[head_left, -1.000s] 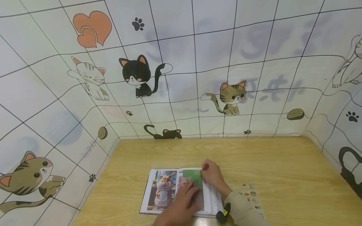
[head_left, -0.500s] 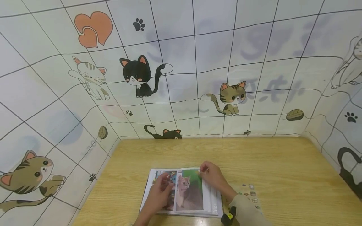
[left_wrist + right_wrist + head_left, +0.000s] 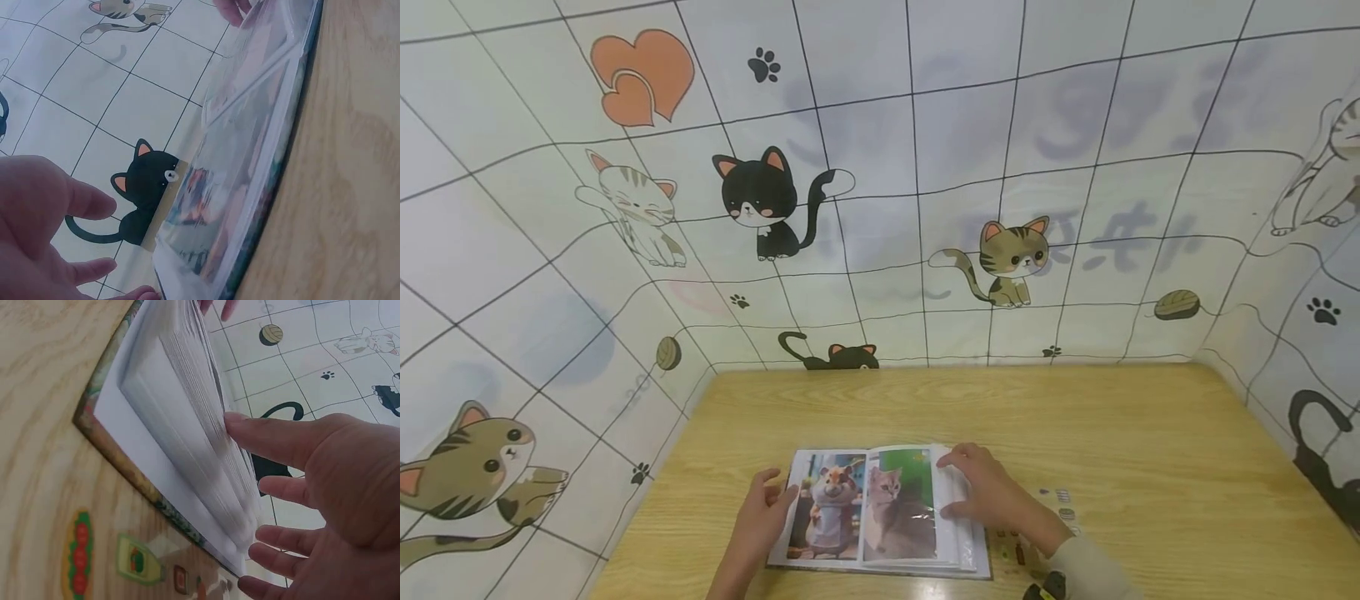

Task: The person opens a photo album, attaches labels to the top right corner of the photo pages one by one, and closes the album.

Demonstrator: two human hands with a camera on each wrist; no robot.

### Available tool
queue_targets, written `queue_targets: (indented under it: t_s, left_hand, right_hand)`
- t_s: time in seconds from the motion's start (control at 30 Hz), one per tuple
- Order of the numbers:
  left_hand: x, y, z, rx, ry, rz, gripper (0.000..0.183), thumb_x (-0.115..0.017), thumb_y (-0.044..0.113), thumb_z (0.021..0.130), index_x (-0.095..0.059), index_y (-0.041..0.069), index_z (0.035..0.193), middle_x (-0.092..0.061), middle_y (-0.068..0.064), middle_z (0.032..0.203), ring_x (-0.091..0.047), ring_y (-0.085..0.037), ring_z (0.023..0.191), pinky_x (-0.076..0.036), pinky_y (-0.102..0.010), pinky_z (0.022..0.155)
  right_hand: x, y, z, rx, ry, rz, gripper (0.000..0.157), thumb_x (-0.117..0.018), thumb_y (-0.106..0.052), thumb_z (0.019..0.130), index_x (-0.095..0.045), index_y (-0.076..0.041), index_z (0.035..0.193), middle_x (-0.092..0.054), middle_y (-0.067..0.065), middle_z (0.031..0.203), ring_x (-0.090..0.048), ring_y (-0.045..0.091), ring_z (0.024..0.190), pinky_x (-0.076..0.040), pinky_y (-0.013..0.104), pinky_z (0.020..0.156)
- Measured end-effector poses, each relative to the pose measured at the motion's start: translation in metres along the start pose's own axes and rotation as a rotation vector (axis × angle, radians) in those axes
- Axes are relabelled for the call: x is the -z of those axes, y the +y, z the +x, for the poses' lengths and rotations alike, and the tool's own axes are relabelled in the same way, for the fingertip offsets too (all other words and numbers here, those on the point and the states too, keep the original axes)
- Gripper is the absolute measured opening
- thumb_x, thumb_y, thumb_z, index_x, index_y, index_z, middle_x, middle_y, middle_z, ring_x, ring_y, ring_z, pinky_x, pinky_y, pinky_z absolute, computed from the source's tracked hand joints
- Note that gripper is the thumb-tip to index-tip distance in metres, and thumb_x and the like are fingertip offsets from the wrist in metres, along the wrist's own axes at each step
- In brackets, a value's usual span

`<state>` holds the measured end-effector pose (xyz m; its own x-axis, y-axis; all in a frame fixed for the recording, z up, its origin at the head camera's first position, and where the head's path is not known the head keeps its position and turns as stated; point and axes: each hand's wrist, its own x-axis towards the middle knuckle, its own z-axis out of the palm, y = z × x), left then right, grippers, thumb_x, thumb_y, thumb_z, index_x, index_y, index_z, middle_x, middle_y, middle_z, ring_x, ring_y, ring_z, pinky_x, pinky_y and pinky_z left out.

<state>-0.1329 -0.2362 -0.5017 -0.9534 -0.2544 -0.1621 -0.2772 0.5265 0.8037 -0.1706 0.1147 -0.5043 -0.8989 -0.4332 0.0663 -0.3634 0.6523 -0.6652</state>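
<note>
A photo album point(image 3: 947, 537) lies open on the wooden table, with shiny clear sleeves. Its left page shows a hamster in an apron point(image 3: 831, 512); on its right page is a picture of a cat point(image 3: 895, 525). My left hand point(image 3: 763, 512) is at the album's left edge, its fingers loosely bent and holding nothing; the left wrist view shows the hand point(image 3: 37, 231) beside the page corner. My right hand point(image 3: 988, 496) lies over the right edge with fingers spread. In the right wrist view its thumb point(image 3: 269, 434) touches the edges of the stacked pages point(image 3: 187, 425).
A clear sheet of small food stickers point(image 3: 1063, 512) lies right of the album, partly under my right forearm. The right wrist view shows a hot dog sticker point(image 3: 80, 556) and a bottle sticker point(image 3: 139, 559). Cat-patterned walls point(image 3: 880, 208) enclose the table point(image 3: 1075, 417).
My left hand has lifted off the cat picture and moved left to the album's left edge, uncovering both pictures. My right hand has spread its fingers from a pinch near the page's top corner.
</note>
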Motion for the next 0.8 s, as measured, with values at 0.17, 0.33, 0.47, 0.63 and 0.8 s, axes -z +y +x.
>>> queue_targets:
  t_s: [0.17, 0.33, 0.47, 0.63, 0.8]
  left_hand:
    - [0.0014, 0.0022, 0.0019, 0.009, -0.004, 0.0, 0.059, -0.056, 0.034, 0.1, -0.036, -0.001, 0.143, -0.053, -0.036, 0.131, -0.055, -0.05, 0.118, -0.048, -0.06, 0.092]
    - [0.0051, 0.0033, 0.0048, 0.021, -0.059, -0.019, 0.064, -0.054, 0.038, 0.101, -0.031, -0.001, 0.146, -0.05, -0.037, 0.134, -0.052, -0.052, 0.121, -0.047, -0.061, 0.093]
    - [0.0064, 0.0023, 0.0078, 0.047, -0.081, -0.044, 0.066, -0.053, 0.04, 0.101, -0.029, -0.001, 0.147, -0.047, -0.037, 0.136, -0.05, -0.052, 0.123, -0.046, -0.062, 0.094]
    - [0.0051, 0.0029, 0.0098, 0.058, -0.077, -0.065, 0.066, -0.054, 0.039, 0.1, -0.03, -0.003, 0.145, -0.048, -0.038, 0.135, -0.049, -0.053, 0.123, -0.043, -0.063, 0.096]
    - [0.0061, 0.0016, 0.0094, 0.059, -0.077, -0.124, 0.065, -0.058, 0.035, 0.099, -0.03, -0.002, 0.145, -0.047, -0.038, 0.135, -0.048, -0.053, 0.123, -0.043, -0.063, 0.098]
  right_hand:
    - [-0.0011, -0.0006, -0.0035, -0.029, -0.019, -0.025, 0.066, -0.086, -0.03, 0.073, -0.06, -0.006, 0.13, -0.047, 0.025, 0.141, -0.044, 0.048, 0.128, -0.035, 0.068, 0.103]
    - [-0.0033, -0.0015, -0.0034, -0.03, -0.01, -0.037, 0.067, -0.086, -0.029, 0.073, -0.061, -0.004, 0.129, -0.046, 0.026, 0.142, -0.043, 0.05, 0.128, -0.034, 0.069, 0.103]
    - [-0.004, -0.0022, -0.003, -0.028, -0.003, -0.043, 0.065, -0.086, -0.029, 0.073, -0.062, -0.004, 0.128, -0.047, 0.026, 0.141, -0.044, 0.049, 0.129, -0.034, 0.069, 0.103]
    - [-0.0046, -0.0021, -0.0024, -0.037, 0.002, -0.043, 0.064, -0.086, -0.029, 0.073, -0.063, -0.006, 0.128, -0.047, 0.024, 0.142, -0.043, 0.047, 0.13, -0.033, 0.068, 0.104]
    - [-0.0046, -0.0023, -0.0016, -0.041, 0.002, -0.042, 0.063, -0.085, -0.029, 0.073, -0.063, -0.007, 0.128, -0.048, 0.023, 0.142, -0.043, 0.045, 0.131, -0.031, 0.067, 0.105]
